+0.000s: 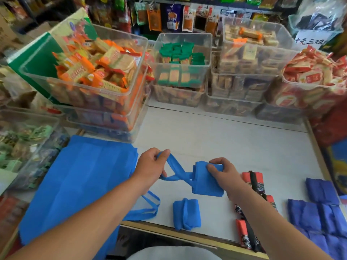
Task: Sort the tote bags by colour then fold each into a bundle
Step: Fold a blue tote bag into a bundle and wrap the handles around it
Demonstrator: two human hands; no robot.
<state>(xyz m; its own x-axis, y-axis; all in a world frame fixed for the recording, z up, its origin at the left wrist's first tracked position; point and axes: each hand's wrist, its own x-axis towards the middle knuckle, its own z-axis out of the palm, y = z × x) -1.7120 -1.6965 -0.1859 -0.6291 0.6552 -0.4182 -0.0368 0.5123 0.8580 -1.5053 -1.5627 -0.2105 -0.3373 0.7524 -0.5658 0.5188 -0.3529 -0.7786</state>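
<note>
Shop surface (234,143): your right hand (223,175) pinches the folded blue bag (206,186); left hand (150,164) grips its handle loop (174,169). Wrap it snugly round, keeping folds square.

We have both forearms bare, reaching forward from the bottom corners and converging toward centre. Left hand (152,164) is palm-down, wrist slightly bent, fingers curled shut with thumb and fingertips pinched together at the top. Right hand (224,173) sits just across from it, knuckles up, thumb and fingers clamped in a closed grip. Hands apart, not touching.
</note>
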